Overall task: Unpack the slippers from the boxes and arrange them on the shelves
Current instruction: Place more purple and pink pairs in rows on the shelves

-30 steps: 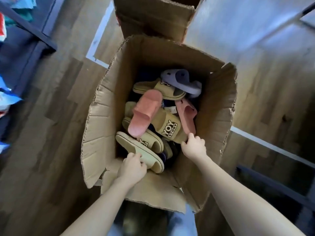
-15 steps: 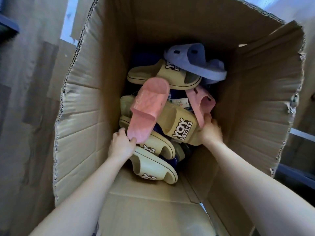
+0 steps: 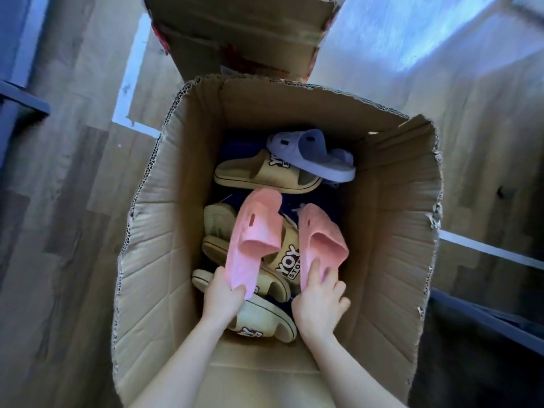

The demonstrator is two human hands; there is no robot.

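An open cardboard box (image 3: 153, 260) stands on the floor below me. Inside it my left hand (image 3: 222, 298) grips the heel of one pink slipper (image 3: 253, 234). My right hand (image 3: 319, 304) grips the heel of the second pink slipper (image 3: 321, 242), thumb inside the sole. Both pink slippers are lifted above the pile with toes pointing away from me. Under them lie several beige slippers with black lettering (image 3: 265, 172). A lilac slipper (image 3: 312, 154) rests at the far end, on top of a beige one.
A second cardboard box (image 3: 241, 33) stands just beyond the open one. Dark blue shelf frames run along the left edge (image 3: 20, 98) and the lower right (image 3: 485, 316). The floor is wood-look planks with white tape lines (image 3: 132, 78).
Both hands moved from the box's near end to the pink slippers, took them by the heels and turned them upright. The camera leaned in, then drew back.
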